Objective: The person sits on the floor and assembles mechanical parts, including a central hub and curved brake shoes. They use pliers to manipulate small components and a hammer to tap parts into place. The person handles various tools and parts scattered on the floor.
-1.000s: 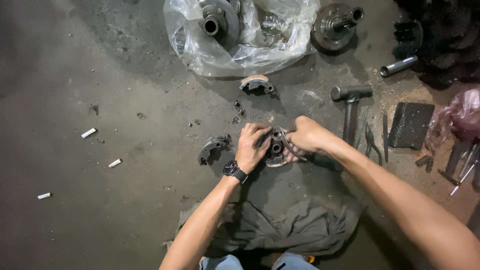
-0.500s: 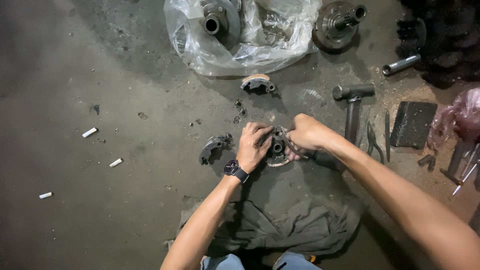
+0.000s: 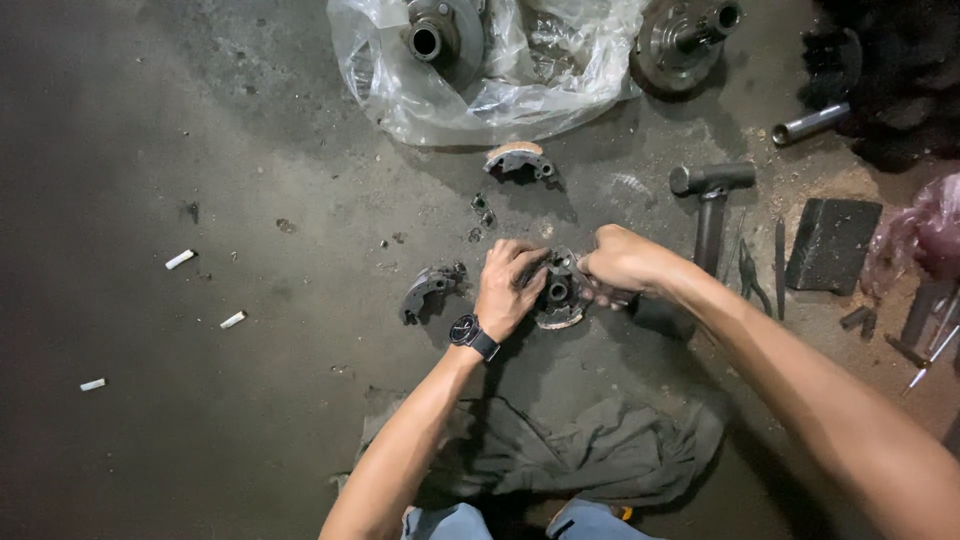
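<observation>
On the concrete floor in the head view, both my hands grip a dark round metal clutch-like assembly point(image 3: 558, 292) with a hub hole in its middle. My left hand point(image 3: 510, 285), with a black watch at the wrist, holds its left side. My right hand point(image 3: 625, 262) closes on its upper right edge. A loose curved metal shoe point(image 3: 425, 290) lies just left of my left hand. Another curved shoe with a tan lining point(image 3: 518, 160) sits farther up, with small loose parts point(image 3: 482, 210) between.
A clear plastic bag point(image 3: 500, 80) with a round metal hub lies at the top, another hub point(image 3: 685, 40) beside it. A hammer point(image 3: 710, 200), pliers point(image 3: 752, 270), a dark block point(image 3: 832, 242) and a metal tube point(image 3: 810, 122) lie right. A dark rag point(image 3: 590, 450) lies below.
Both hands stay on the round assembly with only slight finger shifts; the view has moved a little.
</observation>
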